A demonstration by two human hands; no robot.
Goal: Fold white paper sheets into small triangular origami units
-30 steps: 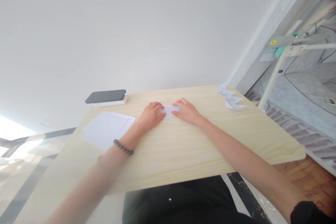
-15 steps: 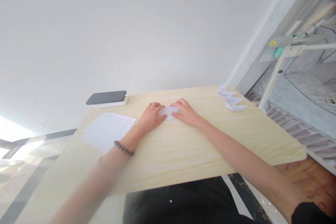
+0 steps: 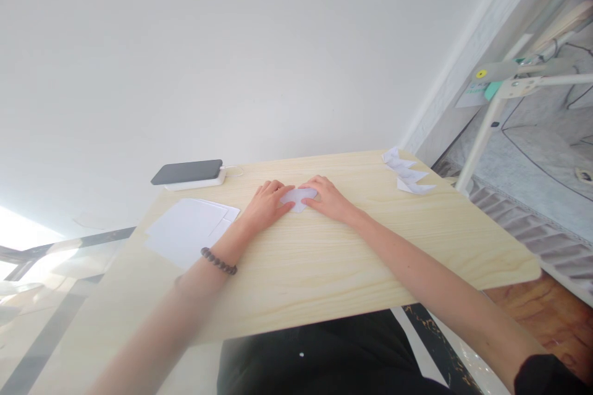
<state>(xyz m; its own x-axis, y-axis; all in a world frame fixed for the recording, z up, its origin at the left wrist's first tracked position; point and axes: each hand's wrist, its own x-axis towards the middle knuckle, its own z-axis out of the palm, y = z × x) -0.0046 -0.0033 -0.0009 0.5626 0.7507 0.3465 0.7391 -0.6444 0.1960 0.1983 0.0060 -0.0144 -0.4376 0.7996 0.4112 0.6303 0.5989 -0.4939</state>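
A small folded piece of white paper (image 3: pixel 299 199) lies on the pale wooden table (image 3: pixel 315 271), between my two hands. My left hand (image 3: pixel 269 202) grips its left end, thumb on the near side and fingers on the far side. At the right end my right hand (image 3: pixel 324 196) pinches the paper in the same way. The fingertips partly cover both ends. A dark beaded bracelet circles my left wrist.
To the left lies a stack of white paper sheets (image 3: pixel 185 228). Behind it a dark phone (image 3: pixel 189 171) rests on a white block with a cable. Several folded white paper pieces (image 3: pixel 407 174) sit at the far right. A wall rises behind the table; a white metal frame (image 3: pixel 482 142) stands right.
Both hands keep their places on the paper, with only slight finger shifts. The paper's near edge looks a little changed in shape. Nothing else has visibly moved.
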